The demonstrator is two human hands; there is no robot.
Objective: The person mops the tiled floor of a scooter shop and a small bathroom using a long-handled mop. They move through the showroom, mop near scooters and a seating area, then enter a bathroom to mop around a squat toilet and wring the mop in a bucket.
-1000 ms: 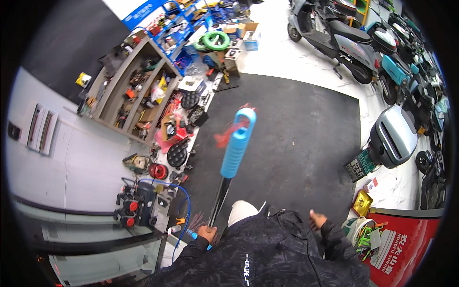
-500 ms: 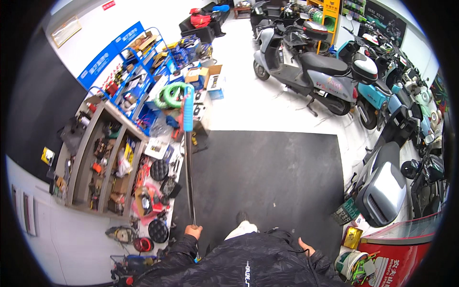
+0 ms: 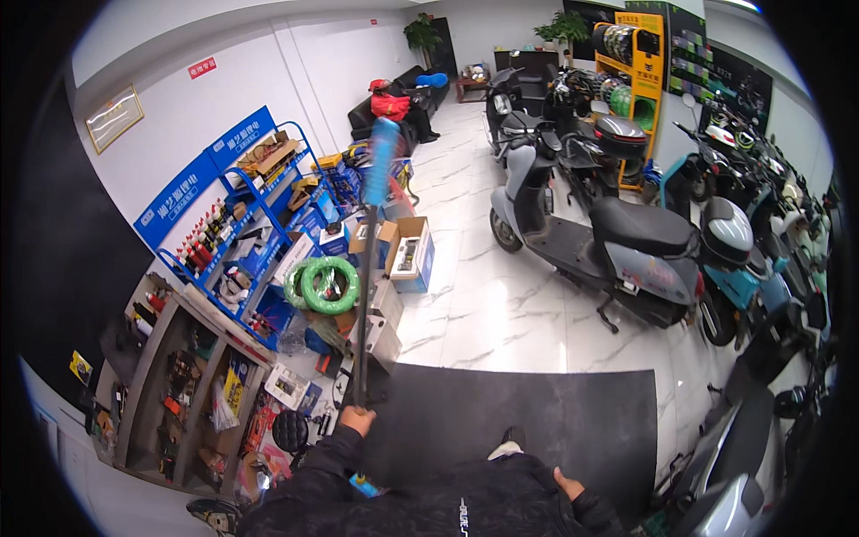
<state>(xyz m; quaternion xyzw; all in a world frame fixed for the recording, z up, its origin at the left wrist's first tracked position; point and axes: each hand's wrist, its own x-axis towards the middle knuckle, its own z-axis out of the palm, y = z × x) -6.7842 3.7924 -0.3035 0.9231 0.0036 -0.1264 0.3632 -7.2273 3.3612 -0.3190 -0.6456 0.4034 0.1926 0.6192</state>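
My left hand (image 3: 358, 421) is closed around a long dark pole (image 3: 361, 340), which stands nearly upright in front of me. A blue grip (image 3: 381, 163) covers its top end, blurred by motion. Below the hand, a small blue part (image 3: 365, 485) shows beside my dark jacket; I cannot tell what the pole's lower end is. My right hand (image 3: 568, 484) hangs low at my right side with nothing visible in it, and a finger or thumb points outward. Beneath me lies a black mat (image 3: 510, 412), with one of my shoes (image 3: 514, 436) on it.
At left stand a wooden shelf unit (image 3: 199, 345) of parts and a blue display rack (image 3: 268, 210). Green tyres (image 3: 329, 286) and open cartons (image 3: 412, 253) lie beside them. A grey scooter (image 3: 617, 246) and several others line the right. A person in red (image 3: 390, 107) sits far back.
My view has tilted up and forward, showing more of the far room. The mat sits lower in the picture. My left hand still grips the pole; the right hand stays low.
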